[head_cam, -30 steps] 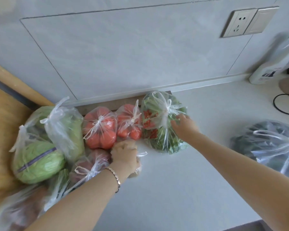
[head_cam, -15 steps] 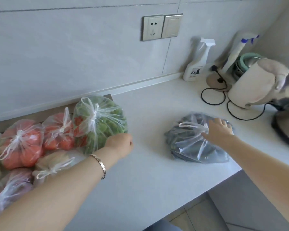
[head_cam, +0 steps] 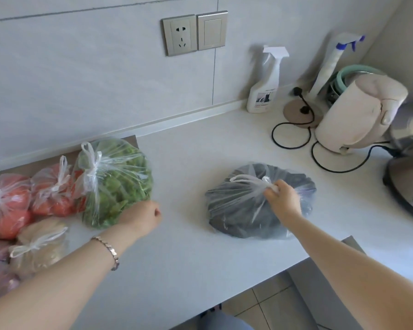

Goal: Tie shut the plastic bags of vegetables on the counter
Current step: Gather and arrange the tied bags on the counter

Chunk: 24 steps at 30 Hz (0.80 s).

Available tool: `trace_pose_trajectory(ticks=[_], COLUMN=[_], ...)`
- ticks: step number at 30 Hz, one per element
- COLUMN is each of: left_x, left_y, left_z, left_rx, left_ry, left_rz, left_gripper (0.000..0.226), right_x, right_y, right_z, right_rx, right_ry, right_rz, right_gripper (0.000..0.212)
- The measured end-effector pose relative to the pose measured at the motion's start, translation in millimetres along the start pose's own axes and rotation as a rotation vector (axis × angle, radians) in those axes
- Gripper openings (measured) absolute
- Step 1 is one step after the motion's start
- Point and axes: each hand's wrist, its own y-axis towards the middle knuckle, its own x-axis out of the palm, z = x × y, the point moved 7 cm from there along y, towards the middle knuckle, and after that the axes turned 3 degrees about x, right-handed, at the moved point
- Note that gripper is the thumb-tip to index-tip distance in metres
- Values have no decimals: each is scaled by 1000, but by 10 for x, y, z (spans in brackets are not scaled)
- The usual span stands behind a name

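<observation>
One bag of dark greens [head_cam: 236, 210] lies at three o'clock from the empty, curled left hand [head_cam: 141, 219], well apart, while the nearer right hand [head_cam: 283, 198] pinches its gathered handles [head_cam: 246, 181].

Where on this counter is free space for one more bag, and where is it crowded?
Free: the strip of counter between the green bag and the dark bag, and the band along the wall from the green bag to the spray bottle. Crowded: the left end with tied bags, the right corner with kettle and cords.
</observation>
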Motion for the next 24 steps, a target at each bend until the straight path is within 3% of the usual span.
trace_pose_trajectory(ticks=[5, 15, 21, 24], left_x=[-142, -274, -116, -6], left_y=[-90, -686, -1222, -1473], left_z=[-209, -1417, -2479, -2981], left_rx=[-69, -209, -306, -408], left_ry=[-119, -226, -79, 29], left_rz=[62, 270, 319, 229], left_gripper=[18, 12, 48, 62], right_x=[-16, 547, 1312, 1748], right_y=[-90, -1176, -2005, -2441], right_z=[-247, -854, -1343, -1559], right_rx=[16, -98, -153, -174], right_ry=[90, 217, 195, 153], right_rz=[-107, -396, -595, -683], right_gripper=[13, 42, 44, 43])
